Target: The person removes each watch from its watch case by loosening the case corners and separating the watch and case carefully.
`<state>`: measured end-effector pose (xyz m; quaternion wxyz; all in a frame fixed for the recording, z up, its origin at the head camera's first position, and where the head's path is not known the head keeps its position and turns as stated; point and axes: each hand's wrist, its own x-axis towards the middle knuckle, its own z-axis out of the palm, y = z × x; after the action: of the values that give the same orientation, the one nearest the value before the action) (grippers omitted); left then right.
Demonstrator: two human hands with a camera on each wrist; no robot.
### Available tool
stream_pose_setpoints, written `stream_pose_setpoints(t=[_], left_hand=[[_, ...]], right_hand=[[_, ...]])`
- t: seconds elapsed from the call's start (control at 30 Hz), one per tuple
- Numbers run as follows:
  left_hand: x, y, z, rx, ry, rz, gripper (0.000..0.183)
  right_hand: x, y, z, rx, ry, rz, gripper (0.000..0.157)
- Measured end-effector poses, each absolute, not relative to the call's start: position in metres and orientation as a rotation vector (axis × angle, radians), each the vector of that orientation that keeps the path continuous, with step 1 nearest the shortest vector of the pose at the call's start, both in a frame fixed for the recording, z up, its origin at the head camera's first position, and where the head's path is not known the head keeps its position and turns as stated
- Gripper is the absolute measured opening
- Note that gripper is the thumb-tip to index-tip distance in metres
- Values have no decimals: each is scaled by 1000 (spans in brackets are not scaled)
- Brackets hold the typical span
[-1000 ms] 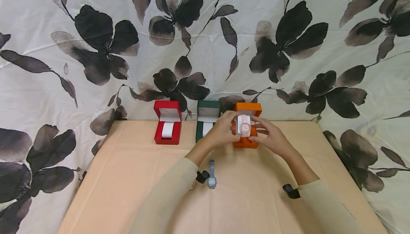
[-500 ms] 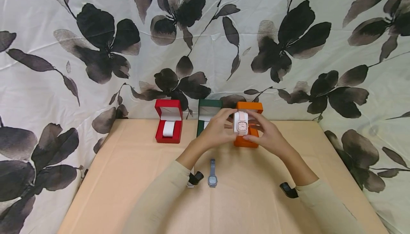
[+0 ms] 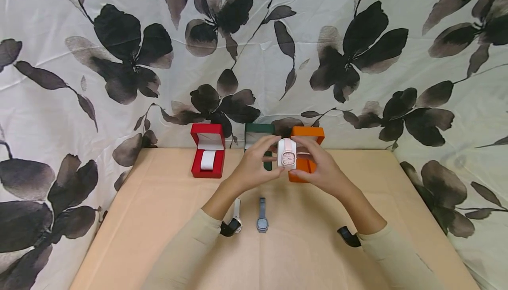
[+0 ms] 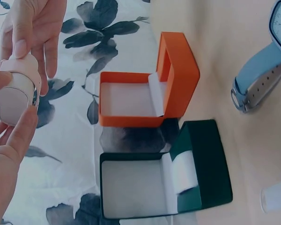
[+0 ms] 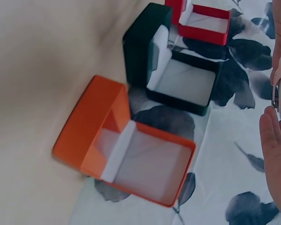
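Note:
A wristwatch (image 3: 288,158) with a pale pink strap is wrapped round a white cushion (image 3: 281,149). My left hand (image 3: 255,164) grips its left side and my right hand (image 3: 323,166) its right side, thumbs below and fingers above. In the head view they hold it raised between the green box and the orange box. The open orange watch box (image 3: 307,133) is partly hidden behind my right hand; its base compartment (image 5: 107,145) has no cushion in it. In the left wrist view the pink strap (image 4: 25,68) passes over the cushion between both hands' fingers.
An open red box (image 3: 207,169) holds a white cushion. The open green box (image 4: 201,168) stands behind my left hand, also with a cushion. A blue-strapped watch (image 3: 262,219) and a white-strapped watch (image 3: 237,208), partly covered by a wrist camera, lie on the table (image 3: 301,246).
Both hands have moved left with the pink watch and cushion, away from the orange box. The left forearm's shift uncovers more of the white-strapped watch.

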<state>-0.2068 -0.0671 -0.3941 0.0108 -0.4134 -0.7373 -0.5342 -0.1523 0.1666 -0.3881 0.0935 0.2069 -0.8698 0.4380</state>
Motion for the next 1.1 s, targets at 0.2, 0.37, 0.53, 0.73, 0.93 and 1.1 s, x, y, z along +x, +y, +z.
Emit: stream_pose_setpoints(t=[0.2,0.37,0.53,0.73,0.93,1.1], left_hand=[[-201,-81,-394,-1278,-2250,-1712,73],[-197,-94,-394,-1296,-2232,-1732,73],[-193,-106,-393,-1285,-2239,-1743,73],[-188,-116,-393,-1289,-2226,-1769,73],[-185,-120,-394,-1275,-2225,-1795,76],[-184,-122,-391,-1256,-2241,-1782,74]], right_hand=[[-151,154,-386,668,-2571,1288,88],[-148,143,-386,706,-2550,1312,86],[-144,133,-387,734,-2531,1369,87],[-139,122,-387,776,-2501,1364,90],[-138,116,-385,784,-2500,1324,96],[-141,114,-382,784,-2531,1265,97]])
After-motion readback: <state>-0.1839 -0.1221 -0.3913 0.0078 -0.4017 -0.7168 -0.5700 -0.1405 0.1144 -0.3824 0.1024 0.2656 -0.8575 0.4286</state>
